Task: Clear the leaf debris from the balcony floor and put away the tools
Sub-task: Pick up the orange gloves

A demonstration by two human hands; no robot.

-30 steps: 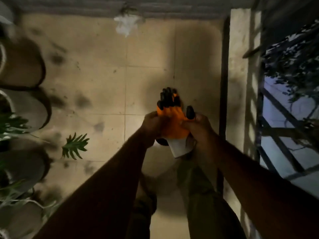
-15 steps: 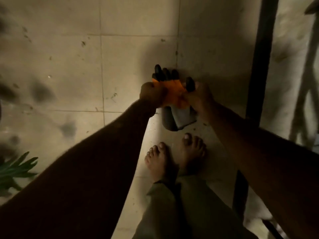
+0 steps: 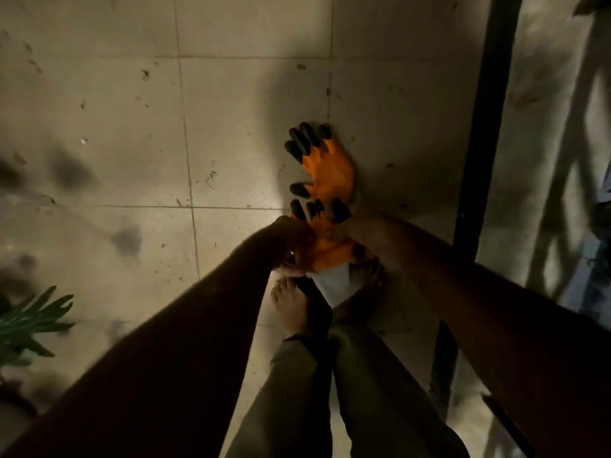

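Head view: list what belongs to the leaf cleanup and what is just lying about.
Job: orange gloves, held by left hand and right hand; leaf bits on the floor tiles.
Just there: plant; black post.

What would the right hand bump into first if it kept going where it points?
The orange gloves: the right hand grips them now. Beyond those, it would probably reach the tiled floor, though depth is hard to judge here.
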